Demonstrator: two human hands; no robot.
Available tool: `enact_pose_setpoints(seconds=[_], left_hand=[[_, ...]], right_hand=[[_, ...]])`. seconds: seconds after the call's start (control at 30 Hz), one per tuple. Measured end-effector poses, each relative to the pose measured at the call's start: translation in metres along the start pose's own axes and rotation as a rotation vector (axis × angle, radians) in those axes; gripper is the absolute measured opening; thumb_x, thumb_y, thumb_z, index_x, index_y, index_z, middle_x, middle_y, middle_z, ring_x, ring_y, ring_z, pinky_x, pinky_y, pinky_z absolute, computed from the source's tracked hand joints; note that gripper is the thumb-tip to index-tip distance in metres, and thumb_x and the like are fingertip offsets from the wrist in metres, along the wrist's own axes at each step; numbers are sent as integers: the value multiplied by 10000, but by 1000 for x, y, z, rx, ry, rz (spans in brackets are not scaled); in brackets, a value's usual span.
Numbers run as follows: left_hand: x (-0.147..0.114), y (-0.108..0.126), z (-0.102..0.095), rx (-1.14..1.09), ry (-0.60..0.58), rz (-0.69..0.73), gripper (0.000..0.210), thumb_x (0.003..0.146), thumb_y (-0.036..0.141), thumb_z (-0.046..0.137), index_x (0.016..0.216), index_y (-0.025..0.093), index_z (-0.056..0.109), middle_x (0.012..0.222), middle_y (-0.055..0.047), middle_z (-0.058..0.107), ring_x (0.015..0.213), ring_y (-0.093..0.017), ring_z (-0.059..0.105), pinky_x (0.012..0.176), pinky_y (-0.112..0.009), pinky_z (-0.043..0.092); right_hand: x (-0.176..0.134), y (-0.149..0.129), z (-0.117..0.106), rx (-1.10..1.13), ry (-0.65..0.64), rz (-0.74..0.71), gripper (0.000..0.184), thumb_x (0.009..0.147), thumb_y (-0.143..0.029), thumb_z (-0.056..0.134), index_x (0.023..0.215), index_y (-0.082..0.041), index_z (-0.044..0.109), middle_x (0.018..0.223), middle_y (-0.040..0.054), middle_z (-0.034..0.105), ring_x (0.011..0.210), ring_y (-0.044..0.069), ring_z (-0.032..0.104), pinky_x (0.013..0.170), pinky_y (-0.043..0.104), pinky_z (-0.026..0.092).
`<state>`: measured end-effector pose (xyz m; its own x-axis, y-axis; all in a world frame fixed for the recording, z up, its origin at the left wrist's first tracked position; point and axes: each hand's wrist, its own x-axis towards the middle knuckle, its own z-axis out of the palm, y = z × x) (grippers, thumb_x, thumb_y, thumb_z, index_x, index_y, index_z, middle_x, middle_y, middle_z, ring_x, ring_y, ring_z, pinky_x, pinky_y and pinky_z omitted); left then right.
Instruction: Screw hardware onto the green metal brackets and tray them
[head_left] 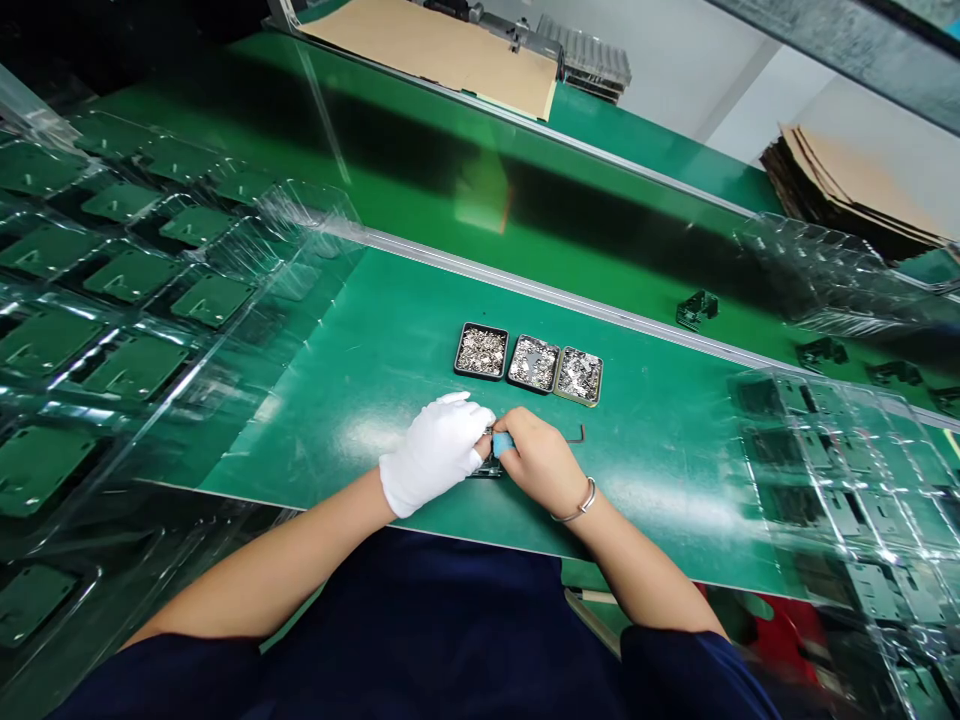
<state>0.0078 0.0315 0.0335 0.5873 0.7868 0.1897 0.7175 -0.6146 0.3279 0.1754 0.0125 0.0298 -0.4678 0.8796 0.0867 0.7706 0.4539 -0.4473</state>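
In a white glove, my left hand (435,452) is closed over a small dark metal part (489,468) low on the bench. My right hand (541,455), bare but for a blue wrap (502,444) at the thumb, meets it there with fingers pinched together. What the right fingertips hold is hidden between the hands. Just beyond the right knuckles shows the bent end of a black L-shaped hex key (582,434). Three small square trays of shiny metal pieces stand ahead of my hands: a left one (457,362), a middle one (511,376) and a right one (598,388).
Clear plastic blister trays (247,330) with flat green-looking plates fill the left side. More blister trays (847,470) stand at the right. Dark brackets, one of them (697,309) apart, sit past the metal rail (525,287). Cardboard sheets (862,190) are stacked back right.
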Motion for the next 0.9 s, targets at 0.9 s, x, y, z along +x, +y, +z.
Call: enact_pose_setpoints(seconds=[0.9], left_hand=[[8,5,-5,-57,-208,-131,175,857,197,431,764,171,577,754,-35,603,712,-181,586,653,-287,428]], right_hand=[[7,-3,-14,-118,-186,43,246,726,-34,418,917,-164,503,860,59,589,742,175,543,683,264,428]])
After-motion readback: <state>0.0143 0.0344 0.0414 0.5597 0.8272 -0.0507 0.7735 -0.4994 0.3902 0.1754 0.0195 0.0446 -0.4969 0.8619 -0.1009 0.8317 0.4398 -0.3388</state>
